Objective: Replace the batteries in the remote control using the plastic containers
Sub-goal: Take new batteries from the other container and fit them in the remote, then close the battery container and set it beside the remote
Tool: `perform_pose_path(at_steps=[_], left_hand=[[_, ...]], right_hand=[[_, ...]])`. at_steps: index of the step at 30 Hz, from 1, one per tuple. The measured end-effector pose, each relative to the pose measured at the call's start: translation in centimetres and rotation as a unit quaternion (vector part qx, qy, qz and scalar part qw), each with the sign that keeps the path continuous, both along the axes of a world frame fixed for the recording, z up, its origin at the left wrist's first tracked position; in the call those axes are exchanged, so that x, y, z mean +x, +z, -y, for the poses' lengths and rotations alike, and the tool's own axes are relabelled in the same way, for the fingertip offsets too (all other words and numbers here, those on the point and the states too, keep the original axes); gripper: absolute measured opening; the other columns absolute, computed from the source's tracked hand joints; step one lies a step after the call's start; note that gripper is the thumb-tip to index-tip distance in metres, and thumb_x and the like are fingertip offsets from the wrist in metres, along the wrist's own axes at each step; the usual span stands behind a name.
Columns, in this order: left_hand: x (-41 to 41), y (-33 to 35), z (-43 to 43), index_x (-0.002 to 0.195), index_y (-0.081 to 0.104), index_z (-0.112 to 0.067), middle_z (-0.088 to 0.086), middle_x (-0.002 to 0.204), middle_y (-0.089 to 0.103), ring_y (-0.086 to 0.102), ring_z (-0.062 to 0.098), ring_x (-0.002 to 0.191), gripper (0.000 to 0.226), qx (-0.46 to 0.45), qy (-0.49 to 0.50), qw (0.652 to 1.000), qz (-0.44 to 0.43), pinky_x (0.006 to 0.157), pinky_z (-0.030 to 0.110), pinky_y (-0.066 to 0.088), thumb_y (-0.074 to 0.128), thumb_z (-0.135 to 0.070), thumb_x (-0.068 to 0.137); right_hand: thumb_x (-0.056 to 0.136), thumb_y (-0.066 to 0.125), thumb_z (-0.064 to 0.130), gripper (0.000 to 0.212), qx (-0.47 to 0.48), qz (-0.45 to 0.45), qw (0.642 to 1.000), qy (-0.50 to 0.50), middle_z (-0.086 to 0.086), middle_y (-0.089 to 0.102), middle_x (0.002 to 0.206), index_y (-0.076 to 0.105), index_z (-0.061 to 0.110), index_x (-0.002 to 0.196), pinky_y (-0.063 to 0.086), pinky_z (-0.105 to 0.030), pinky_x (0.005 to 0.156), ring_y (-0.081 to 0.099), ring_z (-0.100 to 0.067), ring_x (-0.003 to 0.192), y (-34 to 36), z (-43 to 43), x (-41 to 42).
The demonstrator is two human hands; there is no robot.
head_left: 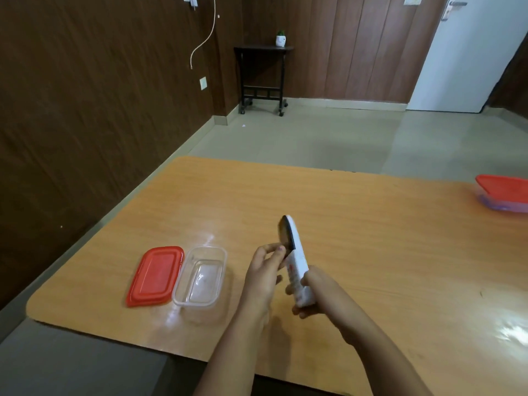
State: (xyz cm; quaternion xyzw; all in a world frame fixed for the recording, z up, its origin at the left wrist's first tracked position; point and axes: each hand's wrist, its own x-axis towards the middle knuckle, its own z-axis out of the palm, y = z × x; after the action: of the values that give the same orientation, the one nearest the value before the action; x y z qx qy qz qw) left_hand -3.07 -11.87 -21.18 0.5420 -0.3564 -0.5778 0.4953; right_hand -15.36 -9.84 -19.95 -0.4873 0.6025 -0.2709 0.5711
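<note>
A white remote control [297,258] is held tilted above the orange table [371,230], its far end pointing away from me. My right hand [317,292] grips its near end. My left hand [264,272] touches the remote's left side with its fingertips, near the dark face. An open clear plastic container [200,277] sits to the left of my hands, looking empty, with its red lid [155,275] lying flat beside it. A second container [504,194] with a red lid on stands at the table's far right edge. No batteries are visible.
The table's near edge and rounded left corner lie close to the open container. Beyond the table is a tiled floor, a small dark side table [263,78] with a potted plant against the wooden wall, and a white door [468,58].
</note>
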Motion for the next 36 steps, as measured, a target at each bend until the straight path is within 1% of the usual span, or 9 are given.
perform_pose_path(at_steps=[5, 8, 10, 13, 16, 19, 23, 29, 36], left_hand=[[1.0, -0.2, 0.2, 0.12, 0.047, -0.022, 0.008, 0.1, 0.07, 0.071, 0.018, 0.086, 0.036, 0.021, 0.039, 0.997, -0.063, 0.059, 0.024, 0.055, 0.062, -0.013, 0.088], [0.9, -0.6, 0.2, 0.123, 0.044, -0.019, 0.009, 0.1, 0.068, 0.07, 0.019, 0.082, 0.041, 0.011, 0.05, 0.998, -0.038, 0.061, 0.025, 0.054, 0.063, -0.013, 0.087], [0.9, -0.8, 0.3, 0.125, 0.045, -0.017, 0.009, 0.104, 0.067, 0.069, 0.017, 0.082, 0.041, 0.019, 0.033, 0.998, -0.051, 0.062, 0.024, 0.054, 0.063, -0.016, 0.088], [0.9, -0.7, 0.5, 0.129, 0.045, -0.02, 0.0, 0.107, 0.063, 0.062, 0.014, 0.096, 0.04, 0.024, 0.023, 0.999, -0.032, 0.075, 0.028, 0.052, 0.058, -0.02, 0.091], [2.0, -0.3, 0.6, 0.128, 0.049, -0.016, 0.002, 0.117, 0.059, 0.056, 0.019, 0.111, 0.037, -0.024, 0.085, 0.995, 0.05, 0.093, 0.034, 0.043, 0.055, -0.014, 0.092], [4.6, 0.4, 0.6, 0.116, 0.055, -0.022, -0.002, 0.118, 0.059, 0.056, 0.017, 0.112, 0.025, -0.109, 0.142, 0.971, 0.157, 0.089, 0.029, 0.043, 0.054, -0.013, 0.092], [9.8, 0.1, -0.1, 0.115, 0.058, -0.023, -0.002, 0.127, 0.056, 0.051, 0.019, 0.117, 0.025, -0.129, 0.181, 0.89, 0.399, 0.086, 0.031, 0.041, 0.05, -0.018, 0.092], [16.4, -2.0, -1.3, 0.134, 0.048, -0.015, 0.007, 0.141, 0.047, 0.04, 0.029, 0.13, 0.044, -0.024, 0.169, 0.819, 0.547, 0.105, 0.042, 0.035, 0.051, -0.025, 0.091], [18.9, -4.5, -1.3, 0.15, 0.02, -0.023, 0.004, 0.161, 0.002, 0.004, 0.03, 0.147, 0.075, 0.136, 0.031, 0.795, 0.59, 0.117, 0.049, 0.014, 0.045, -0.058, 0.088]], right_hand=[[0.094, 0.041, 0.033, 0.032, -0.001, 0.043, 0.999, 0.002, -0.003, 0.069, 0.093, 0.045, 0.025, 0.125, 0.047, -0.026, 0.051, 0.064, -0.013, 0.058, -0.2, 0.0, -0.8], [0.074, 0.069, 0.052, 0.051, -0.151, -0.101, 0.983, 0.022, 0.018, 0.064, 0.096, 0.041, 0.042, 0.116, 0.049, -0.022, 0.06, 0.064, -0.002, 0.074, -1.1, -0.2, -1.1], [0.071, 0.07, 0.051, 0.051, -0.231, -0.213, 0.949, 0.019, 0.022, 0.058, 0.092, 0.037, 0.046, 0.109, 0.047, -0.018, 0.06, 0.059, 0.002, 0.079, -1.7, 0.0, -0.9], [0.078, 0.067, 0.047, 0.044, -0.211, -0.218, 0.953, -0.028, 0.014, 0.06, 0.097, 0.044, 0.035, 0.115, 0.042, -0.016, 0.057, 0.057, -0.001, 0.08, -3.0, 1.2, -0.7], [0.083, 0.064, 0.04, 0.054, -0.187, -0.315, 0.93, -0.023, 0.001, 0.055, 0.12, 0.043, 0.023, 0.129, 0.039, -0.029, 0.08, 0.049, -0.022, 0.108, -4.6, 2.2, -0.6], [0.084, 0.062, 0.043, 0.059, -0.172, -0.368, 0.913, -0.032, -0.003, 0.047, 0.126, 0.039, 0.02, 0.133, 0.038, -0.031, 0.088, 0.04, -0.024, 0.114, -5.8, 2.5, 0.0], [0.081, 0.06, 0.045, 0.057, -0.159, -0.41, 0.898, -0.011, -0.005, 0.047, 0.122, 0.04, 0.02, 0.128, 0.038, -0.031, 0.086, 0.041, -0.025, 0.11, -6.2, 2.4, 0.5], [0.083, 0.057, 0.05, 0.066, -0.235, -0.41, 0.881, -0.004, -0.001, 0.043, 0.131, 0.031, 0.028, 0.14, 0.035, -0.038, 0.096, 0.038, -0.025, 0.122, -3.9, 1.5, 2.7], [0.087, 0.055, 0.046, 0.048, -0.223, -0.332, 0.904, 0.153, 0.0, 0.047, 0.135, 0.047, 0.028, 0.131, 0.04, -0.034, 0.097, 0.043, -0.019, 0.124, -2.9, 0.4, 6.9]])
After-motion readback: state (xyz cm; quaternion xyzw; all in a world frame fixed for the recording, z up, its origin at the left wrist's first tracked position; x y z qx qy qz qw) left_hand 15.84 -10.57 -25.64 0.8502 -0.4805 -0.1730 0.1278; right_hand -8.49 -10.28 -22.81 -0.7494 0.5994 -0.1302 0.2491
